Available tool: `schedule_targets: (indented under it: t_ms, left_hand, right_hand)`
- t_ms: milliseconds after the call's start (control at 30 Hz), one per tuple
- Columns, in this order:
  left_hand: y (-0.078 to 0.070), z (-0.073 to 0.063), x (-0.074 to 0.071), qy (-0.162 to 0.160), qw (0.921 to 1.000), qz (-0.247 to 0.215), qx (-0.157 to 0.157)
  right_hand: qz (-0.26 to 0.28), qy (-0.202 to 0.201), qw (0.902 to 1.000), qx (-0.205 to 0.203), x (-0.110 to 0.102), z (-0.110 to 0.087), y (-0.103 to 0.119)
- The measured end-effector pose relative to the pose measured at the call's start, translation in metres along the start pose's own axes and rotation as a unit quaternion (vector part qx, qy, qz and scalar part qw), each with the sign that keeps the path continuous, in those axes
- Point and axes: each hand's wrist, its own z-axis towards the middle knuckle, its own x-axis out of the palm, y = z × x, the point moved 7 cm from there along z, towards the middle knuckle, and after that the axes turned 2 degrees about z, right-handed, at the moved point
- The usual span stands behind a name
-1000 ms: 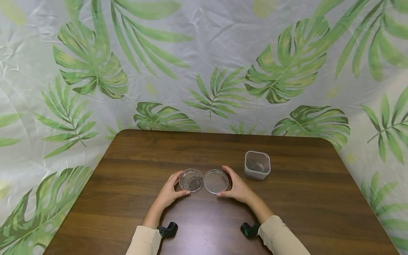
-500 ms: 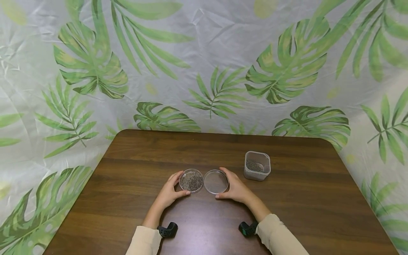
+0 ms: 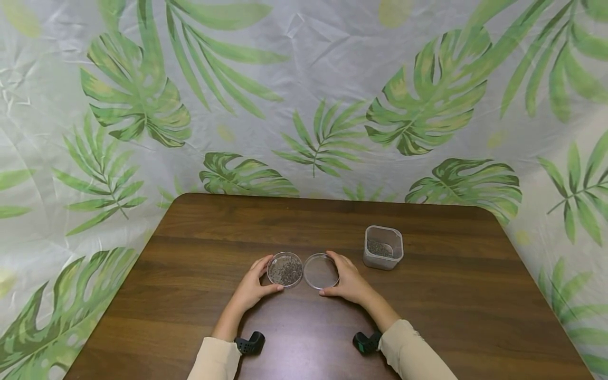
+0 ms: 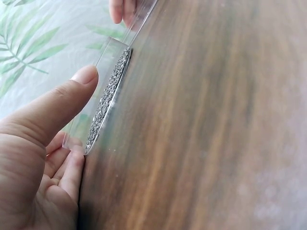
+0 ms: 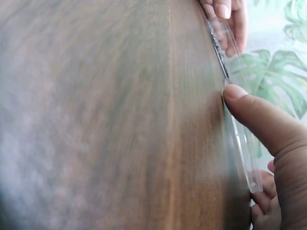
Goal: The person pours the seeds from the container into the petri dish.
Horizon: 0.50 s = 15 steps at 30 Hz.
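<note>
One granule dish (image 3: 280, 259), round, transparent, flat on the worktop (image 3: 304, 221); dark grey granules (image 3: 290, 273) across its base. Left hand (image 3: 249, 285) clamped on its left edge, thumb on the near side, fingers beyond.

One plain dish (image 3: 321, 272), round, transparent, just right of the former; whether the rims touch cannot be told. Right hand (image 3: 352, 282) clamped on its right edge, thumb near, fingers on the far side.

One square tub (image 3: 381, 263), translucent, upright, beyond the right hand and to its right; similar granules inside.

Two black wrist devices (image 3: 250, 343), one per wrist.

One leaf-print sheet (image 3: 332, 192), behind the worktop.
</note>
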Motion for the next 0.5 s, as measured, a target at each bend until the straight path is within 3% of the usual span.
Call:
schedule_targets:
  t_ms: [500]
  left_hand:
    - [-0.0005,0.0003,0.0004,0.002,1.0000,0.001,-0.005]
  right_hand:
    - [0.022,-0.013,0.9997,-0.003,-0.0043,-0.0001,0.0052]
